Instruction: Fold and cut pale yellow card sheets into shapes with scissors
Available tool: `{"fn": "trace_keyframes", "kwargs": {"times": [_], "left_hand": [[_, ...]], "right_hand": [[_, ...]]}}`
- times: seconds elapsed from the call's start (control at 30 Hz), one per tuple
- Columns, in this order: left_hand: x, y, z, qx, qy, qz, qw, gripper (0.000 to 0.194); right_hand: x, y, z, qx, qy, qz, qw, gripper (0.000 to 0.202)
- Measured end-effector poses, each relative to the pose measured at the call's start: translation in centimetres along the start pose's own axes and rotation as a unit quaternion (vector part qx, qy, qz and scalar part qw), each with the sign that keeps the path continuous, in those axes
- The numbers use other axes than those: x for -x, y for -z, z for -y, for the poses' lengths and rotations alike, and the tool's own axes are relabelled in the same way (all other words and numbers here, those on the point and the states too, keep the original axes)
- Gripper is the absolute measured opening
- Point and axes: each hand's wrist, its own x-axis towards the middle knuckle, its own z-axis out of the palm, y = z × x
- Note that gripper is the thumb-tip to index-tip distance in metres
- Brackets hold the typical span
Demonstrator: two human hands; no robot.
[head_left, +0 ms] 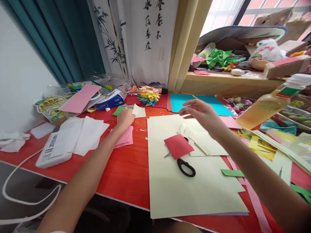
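Cream paper square (139, 111), one: on the red table (131, 168), near the green paper (117, 111). Left hand (125, 117): fingers curled at its edge (pinching or merely touching, cannot tell). Right hand (198, 113): loosely open, nothing held, above cream sheets (170, 191). Scissors (180, 162), one pair: partly under a red square (179, 146); a low right-hand sweep could knock both. Pink squares (125, 137), stacked: by the left wrist, whose dragging could scatter them.

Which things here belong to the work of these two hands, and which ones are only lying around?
Probably in use:
cream square, at the left hand
pink squares, beside it
red square, lying across the scissors
large cream sheet, under the scissors

Probably just lying around:
bottle
blue-and-white box
crumpled green paper
white plastic bag
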Motion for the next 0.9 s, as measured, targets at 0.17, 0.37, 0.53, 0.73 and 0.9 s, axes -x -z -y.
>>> {"fn": "trace_keyframes", "kwargs": {"times": [0.17, 0.37, 0.53, 0.73, 0.9], "left_hand": [[0.8, 0.3, -1.3, -0.04, -0.046, -0.045, 0.997, 0.027], [4.1, -0.3, -6.9, -0.048, -0.25, 0.019, 0.967, 0.025], [7.6, -2.5, -12.3, 0.058, -0.275, 0.202, 0.938, 0.029], [5.7, -3.8, -15.9, 0.084, -0.209, 0.257, 0.94, 0.013], [4.0, -3.9, -16.8, 0.154, -0.145, 0.284, 0.935, 0.019]], "right_hand": [[0.2, 5.0, 0.2, 0.211, -0.05, 0.055, 0.975, 0.023], [3.6, 6.5, -4.8, 0.371, -0.156, 0.133, 0.905, 0.049], [5.3, 4.5, -6.1, 0.382, -0.115, 0.104, 0.911, 0.052], [5.0, 2.9, -6.0, 0.342, -0.136, 0.023, 0.93, 0.035], [4.9, 2.9, -6.1, 0.264, -0.149, -0.006, 0.953, 0.04]]}}
